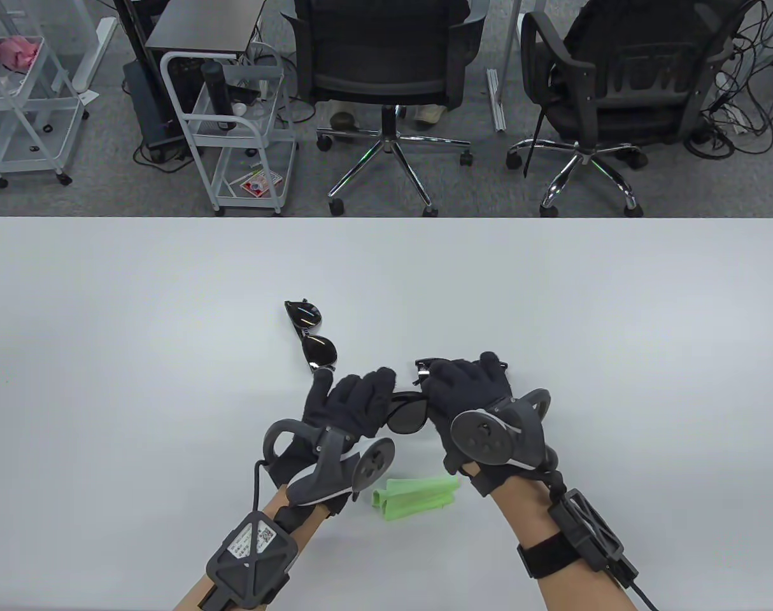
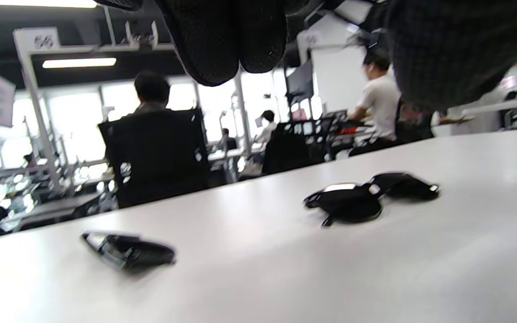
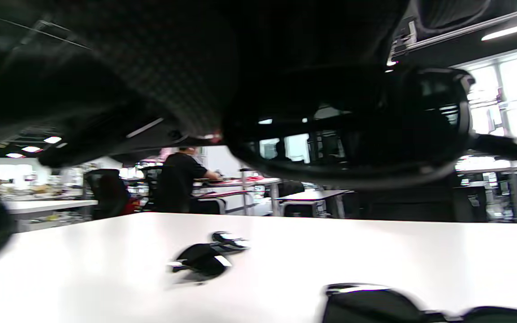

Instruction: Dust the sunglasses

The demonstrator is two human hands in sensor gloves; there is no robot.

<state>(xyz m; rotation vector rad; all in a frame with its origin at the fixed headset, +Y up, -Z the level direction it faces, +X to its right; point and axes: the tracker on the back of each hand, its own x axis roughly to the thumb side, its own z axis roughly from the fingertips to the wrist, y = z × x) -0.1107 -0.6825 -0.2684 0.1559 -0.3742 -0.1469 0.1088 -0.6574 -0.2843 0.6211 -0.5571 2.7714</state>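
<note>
A black pair of sunglasses (image 1: 404, 415) is held just above the table between both hands. My left hand (image 1: 361, 398) curls its fingers round the left end, index finger sticking out. My right hand (image 1: 460, 382) grips the right end from above; its dark lens (image 3: 352, 134) fills the top of the right wrist view. A second black pair (image 1: 311, 334) lies folded on the table beyond my left hand, also seen as a low dark shape (image 2: 366, 197). A folded green cloth (image 1: 415, 496) lies untouched on the table between my wrists.
The white table (image 1: 138, 318) ends in a far edge with two black office chairs (image 1: 386, 70) and a white trolley (image 1: 234, 127) behind it. Another dark frame (image 3: 375, 305) lies on the table under my right hand, and a small dark object (image 2: 128, 251) sits left of the lying pair.
</note>
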